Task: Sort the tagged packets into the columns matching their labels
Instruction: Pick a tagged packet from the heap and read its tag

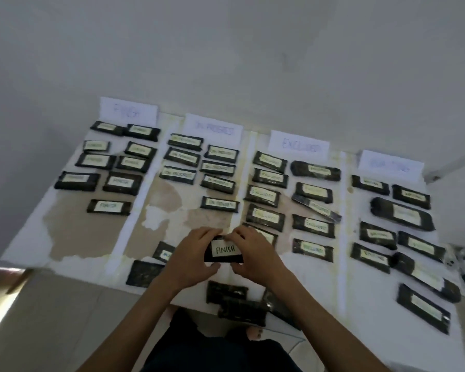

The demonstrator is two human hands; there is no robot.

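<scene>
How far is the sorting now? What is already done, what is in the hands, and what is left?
Mostly done: all four columns, from the FINISH header rightward, hold rows of tagged packets. In hand: both the left hand and right hand grip a FINISH packet, not yet placed. Left: a few loose packets at the sheet's near edge.
</scene>
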